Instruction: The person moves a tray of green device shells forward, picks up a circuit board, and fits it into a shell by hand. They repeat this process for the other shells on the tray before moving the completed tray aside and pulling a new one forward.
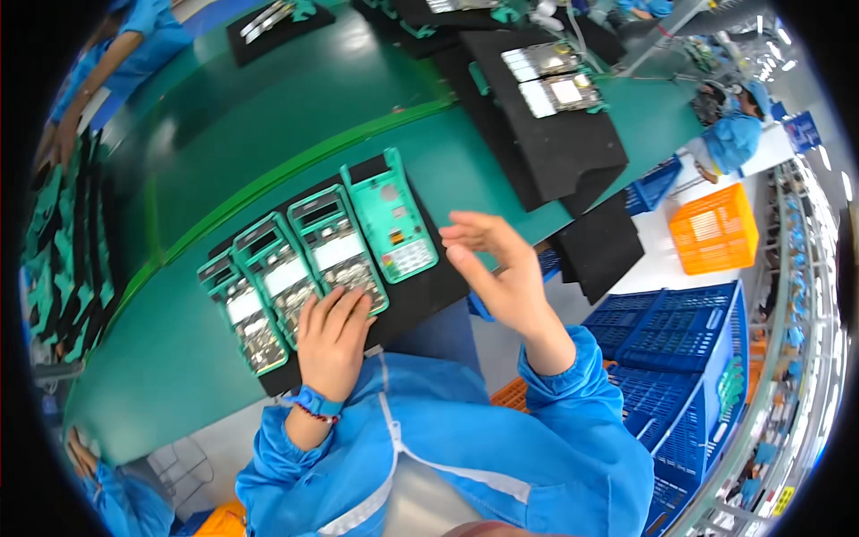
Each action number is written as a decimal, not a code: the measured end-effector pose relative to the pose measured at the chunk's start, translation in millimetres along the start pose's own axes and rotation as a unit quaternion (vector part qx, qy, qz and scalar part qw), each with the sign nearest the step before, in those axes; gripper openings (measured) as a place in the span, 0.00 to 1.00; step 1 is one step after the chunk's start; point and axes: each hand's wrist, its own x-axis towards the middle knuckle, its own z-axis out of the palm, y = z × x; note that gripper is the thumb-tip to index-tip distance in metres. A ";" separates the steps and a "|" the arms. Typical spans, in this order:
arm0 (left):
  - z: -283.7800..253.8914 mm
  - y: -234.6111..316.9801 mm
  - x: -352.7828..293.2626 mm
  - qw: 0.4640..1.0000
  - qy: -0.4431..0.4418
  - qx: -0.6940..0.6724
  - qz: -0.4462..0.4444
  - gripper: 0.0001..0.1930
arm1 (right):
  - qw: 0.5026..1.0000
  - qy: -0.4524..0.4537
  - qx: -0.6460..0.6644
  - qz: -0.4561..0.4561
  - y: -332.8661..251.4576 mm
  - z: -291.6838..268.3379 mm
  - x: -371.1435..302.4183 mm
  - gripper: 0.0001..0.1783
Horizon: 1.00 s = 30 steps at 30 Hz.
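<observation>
A black foam pad (420, 295) on the green bench carries a row of green handset frames. Three of them (268, 286) show bare circuit boards; the rightmost green unit (392, 215) has its keypad cover on. My left hand (333, 340) lies flat with its fingers pressing on the lower end of the third open unit (343, 255). My right hand (497, 273) hovers open just right of the pad, fingers spread, holding nothing. Both arms are in blue sleeves, and a blue band circles my left wrist.
More black pads (555, 143) with open units sit further along the bench at the upper right. Blue crates (680, 358) and an orange crate (714, 228) stand on the floor to the right. Other people in blue work at the upper left, lower left and far right.
</observation>
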 end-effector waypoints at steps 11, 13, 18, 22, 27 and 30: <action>7.1 -5.5 -8.0 0.999 -0.017 -0.034 -0.006 0.20 | 0.864 0.239 0.387 0.215 81.4 -189.1 161.2 0.13; 3.5 -5.0 -8.3 0.999 -0.014 -0.050 -0.010 0.21 | 0.905 0.255 0.305 0.151 82.3 -172.0 160.9 0.11; -14.0 2.6 -7.2 0.962 0.056 -0.239 -0.117 0.23 | 0.987 0.154 0.036 0.003 30.8 -37.0 77.3 0.16; -38.9 8.6 19.5 0.911 0.015 -0.384 -0.146 0.47 | 0.999 -0.033 -0.032 0.011 -3.2 52.1 -6.6 0.07; -11.0 -1.5 12.3 0.833 0.017 -0.502 -0.233 0.47 | 0.962 -0.271 0.003 0.041 -24.5 75.7 -29.0 0.18; -23.1 3.9 8.8 0.662 0.043 -0.687 -0.296 0.37 | 0.958 -0.285 -0.015 -0.034 -41.4 59.3 -27.7 0.19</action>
